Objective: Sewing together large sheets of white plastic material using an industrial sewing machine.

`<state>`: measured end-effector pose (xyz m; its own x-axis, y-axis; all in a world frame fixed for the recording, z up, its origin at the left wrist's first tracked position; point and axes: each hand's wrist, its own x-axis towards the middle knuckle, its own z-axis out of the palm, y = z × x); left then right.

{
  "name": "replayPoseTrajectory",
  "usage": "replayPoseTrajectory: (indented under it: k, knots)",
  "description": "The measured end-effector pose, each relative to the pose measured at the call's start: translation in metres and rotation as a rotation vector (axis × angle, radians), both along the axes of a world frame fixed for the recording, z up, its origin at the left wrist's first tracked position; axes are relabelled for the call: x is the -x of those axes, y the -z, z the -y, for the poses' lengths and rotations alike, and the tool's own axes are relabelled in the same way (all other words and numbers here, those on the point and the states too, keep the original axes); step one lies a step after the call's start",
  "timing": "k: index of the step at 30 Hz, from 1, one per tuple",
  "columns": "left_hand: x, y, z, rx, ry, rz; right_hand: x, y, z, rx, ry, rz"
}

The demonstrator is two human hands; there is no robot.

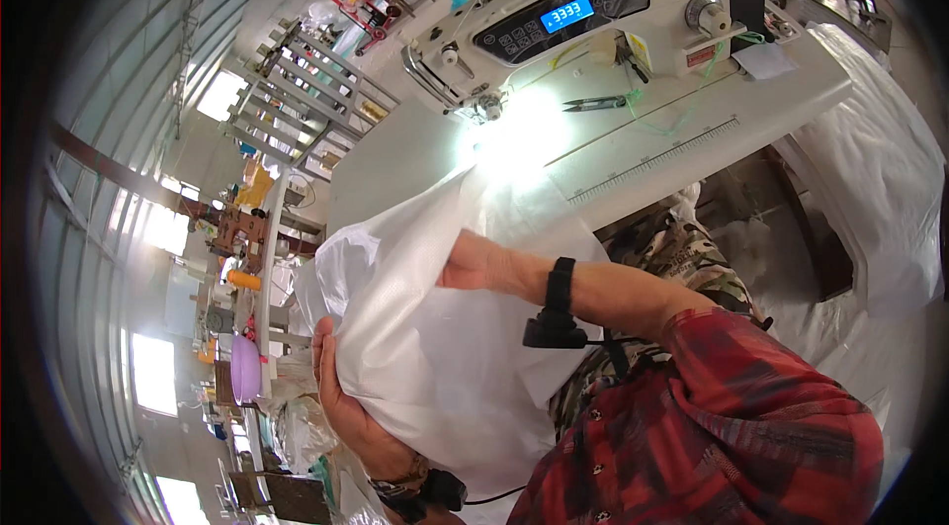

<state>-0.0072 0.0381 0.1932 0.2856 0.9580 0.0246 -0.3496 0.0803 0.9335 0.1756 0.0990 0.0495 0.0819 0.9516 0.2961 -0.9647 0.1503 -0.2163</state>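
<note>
white bag (435,327): large woven plastic sack, held up in the air in front of the person's body, off the tabletop; its upper end reaches toward the near edge of the sewing table, its lower end hangs over the lap.
long axis: runs roughly from the lower middle of the view up toward the machine, tilted a little to the left.
left hand (346,406): under and against the bag's left edge, fingers curled onto the fabric; closed on the bag's edge, palm side toward the cloth.
right hand (474,263): reaches in from the right, fingers hidden in a fold near the bag's upper middle; appears to pinch the fabric, though the fingertips cannot be seen.
nearer hand: both touch the bag; the right one sits closer to the end facing the machine.
wrist devices: a black band on each wrist, with a cable.
sewing machine (593,11): white, at the far side of the tabletop, lit blue display on its front.
sewing table (415,149): white top, printed ruler along its near right edge.
snips (595,103): small, lying on the tabletop just beneath the machine arm.
more white bags (870,149): heaped off the table's right edge.
</note>
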Motion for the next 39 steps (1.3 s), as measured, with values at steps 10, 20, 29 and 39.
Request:
replayPoseTrajectory:
  k: [10, 20, 29, 39]
  knots:
    - [0.04, 0.015, -0.084, -0.461, -0.025, -0.381, 0.036, 0.023, 0.05, 0.209, -0.168, 0.195]
    - [0.078, 0.166, -0.128, -0.914, 0.576, -1.096, 0.022, 0.045, 0.154, 0.196, 0.227, 0.597]
    - [0.009, 0.102, -0.025, -1.485, 0.467, -1.247, 0.045, 0.042, 0.183, 0.269, 0.131, 1.595]
    - [-0.025, 0.147, 0.001, -0.529, 0.675, -1.018, 0.039, 0.031, 0.187, -0.353, 0.019, 1.787]
